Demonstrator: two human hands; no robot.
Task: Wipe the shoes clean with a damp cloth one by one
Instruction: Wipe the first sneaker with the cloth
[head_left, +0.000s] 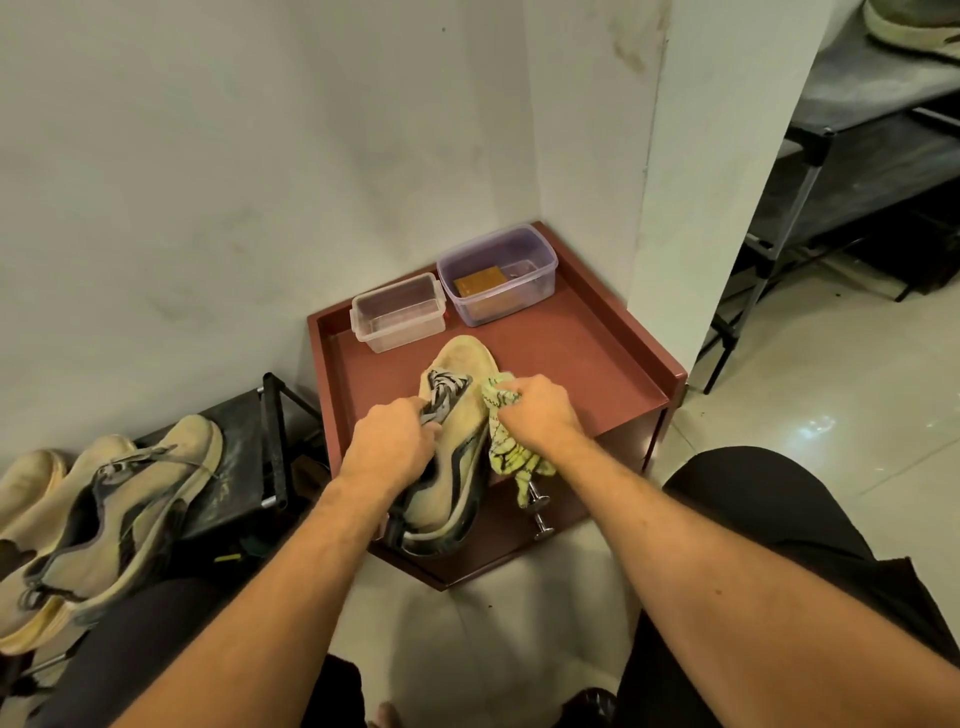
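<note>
No legible writing; left hand (387, 447) grips tan suede shoe (457, 415) at laces, right hand (540, 408) bunches yellow patterned cloth (506, 441) against its side, on red tray-top cabinet (597, 353).

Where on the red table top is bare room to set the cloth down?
Bare patch: right side of the table, between the shoe and the right rim, before the purple-tinted box. Crowded: back corner with both boxes, including the clear box.

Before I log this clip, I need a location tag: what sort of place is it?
Probably a home entryway or shoe-storage corner: a low rack bearing worn shoes stands against the wall, a red cabinet serves as workbench, and another rack stands on the tiled floor.
</note>
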